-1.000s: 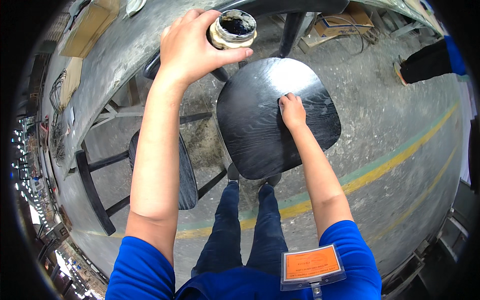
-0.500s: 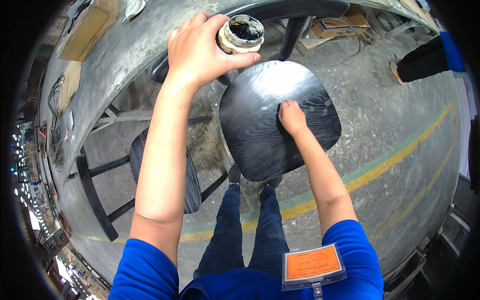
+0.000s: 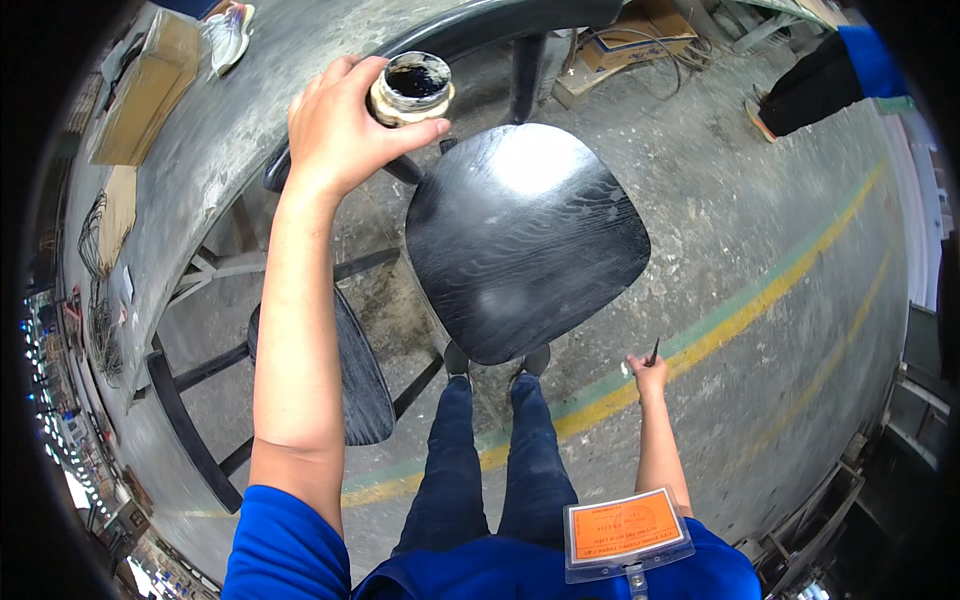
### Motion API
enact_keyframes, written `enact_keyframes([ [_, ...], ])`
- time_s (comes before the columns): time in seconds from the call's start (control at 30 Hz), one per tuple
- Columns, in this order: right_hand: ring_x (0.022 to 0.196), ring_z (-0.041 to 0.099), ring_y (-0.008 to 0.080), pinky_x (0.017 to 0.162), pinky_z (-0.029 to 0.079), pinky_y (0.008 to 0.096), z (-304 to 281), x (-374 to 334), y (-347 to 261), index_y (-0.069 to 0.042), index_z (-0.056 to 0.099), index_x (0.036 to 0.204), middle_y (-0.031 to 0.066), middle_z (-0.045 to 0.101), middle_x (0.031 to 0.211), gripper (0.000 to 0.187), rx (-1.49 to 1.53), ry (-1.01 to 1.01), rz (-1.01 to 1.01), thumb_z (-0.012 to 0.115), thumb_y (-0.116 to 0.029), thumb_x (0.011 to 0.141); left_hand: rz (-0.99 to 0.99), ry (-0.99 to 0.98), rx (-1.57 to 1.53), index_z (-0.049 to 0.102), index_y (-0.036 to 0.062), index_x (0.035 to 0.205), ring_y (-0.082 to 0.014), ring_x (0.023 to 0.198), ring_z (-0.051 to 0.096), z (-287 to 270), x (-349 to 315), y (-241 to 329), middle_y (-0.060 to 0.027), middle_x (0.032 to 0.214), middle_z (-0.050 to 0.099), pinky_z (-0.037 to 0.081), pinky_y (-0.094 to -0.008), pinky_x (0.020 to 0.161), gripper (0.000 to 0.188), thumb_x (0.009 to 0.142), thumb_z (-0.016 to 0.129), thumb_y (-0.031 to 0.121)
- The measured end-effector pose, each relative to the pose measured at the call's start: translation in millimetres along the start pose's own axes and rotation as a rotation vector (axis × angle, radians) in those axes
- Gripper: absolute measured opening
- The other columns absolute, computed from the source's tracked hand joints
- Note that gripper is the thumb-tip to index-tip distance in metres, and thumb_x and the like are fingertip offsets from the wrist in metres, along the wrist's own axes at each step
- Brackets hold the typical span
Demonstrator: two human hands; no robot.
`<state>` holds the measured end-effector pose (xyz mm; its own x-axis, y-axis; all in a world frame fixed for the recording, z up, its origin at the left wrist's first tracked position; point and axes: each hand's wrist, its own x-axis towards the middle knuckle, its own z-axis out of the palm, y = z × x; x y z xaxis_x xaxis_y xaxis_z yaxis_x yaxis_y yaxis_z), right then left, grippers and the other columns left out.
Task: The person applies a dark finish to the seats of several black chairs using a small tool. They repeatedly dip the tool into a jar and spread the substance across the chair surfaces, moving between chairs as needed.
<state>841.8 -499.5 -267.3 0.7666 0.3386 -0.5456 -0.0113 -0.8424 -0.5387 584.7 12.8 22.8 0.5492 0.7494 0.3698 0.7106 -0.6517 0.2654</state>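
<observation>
My left hand [image 3: 335, 130] is wrapped round a small stained jar [image 3: 413, 88] with a dark residue inside, held beyond the far left edge of a black wood-grain chair seat [image 3: 527, 240]. The seat reflects light brightly near its far edge. Off to the right of the seat, lower down, my right hand [image 3: 650, 375] is closed on a thin dark stick-like tool [image 3: 655, 351], its pointed end upward. A small whitish bit shows by the fingers, too small to name. The chair's curved black backrest [image 3: 490, 25] runs behind the jar.
Another black chair [image 3: 362, 375] lies on its side at left. Far off are a cardboard box [image 3: 640, 35] with a hose, cardboard sheets [image 3: 150, 90] and a white shoe [image 3: 230, 40]. A person's dark-trousered leg [image 3: 815, 90] stands at far right. Yellow and green lines [image 3: 740, 320] cross the floor.
My right hand has lifted off the seat and moved right and toward me, the dark tool now showing. The left hand and jar, like the whole scene, appear slightly farther left.
</observation>
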Motion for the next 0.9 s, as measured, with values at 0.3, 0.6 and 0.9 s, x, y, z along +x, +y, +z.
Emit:
enact_keyframes([
  [0.3, 0.054, 0.037, 0.0089, 0.047, 0.034, 0.0246, 121, -46, -36, -0.012, 0.053, 0.128, 0.0101, 0.064, 0.114, 0.054, 0.931, -0.23, 0.57, 0.066, -0.048, 0.089, -0.006, -0.046, 0.016, 0.067, 0.0043, 0.113, -0.0303, 0.109, 0.061, 1, 10, -9, -0.0108, 0.115, 0.064, 0.047, -0.0417, 0.091, 0.08, 0.056, 0.083, 0.058],
  [0.6, 0.045, 0.033, 0.0099, 0.042, 0.027, 0.0274, 134, -40, -115, -0.019, 0.044, 0.073, -0.0049, 0.033, 0.058, 0.044, 1.146, -0.167, 0.574, 0.075, -0.049, 0.082, -0.36, -0.316, -0.429, 0.066, 0.0055, 0.115, -0.0304, 0.107, 0.063, 13, 7, -49, -0.0158, 0.109, 0.067, 0.047, -0.0412, 0.095, 0.078, 0.059, 0.083, 0.058],
  [0.9, 0.057, 0.049, 0.0123, 0.05, 0.04, 0.0293, -17, 78, -168, 0.001, 0.054, 0.121, 0.0033, 0.055, 0.074, 0.056, 0.24, 0.119, -0.049, 0.077, -0.032, 0.082, -0.188, -0.074, -0.335, 0.067, 0.0099, 0.111, -0.0413, 0.132, 0.042, 5, -94, 14, -0.022, 0.146, 0.039, 0.036, -0.0507, 0.107, 0.07, 0.052, 0.09, 0.039],
])
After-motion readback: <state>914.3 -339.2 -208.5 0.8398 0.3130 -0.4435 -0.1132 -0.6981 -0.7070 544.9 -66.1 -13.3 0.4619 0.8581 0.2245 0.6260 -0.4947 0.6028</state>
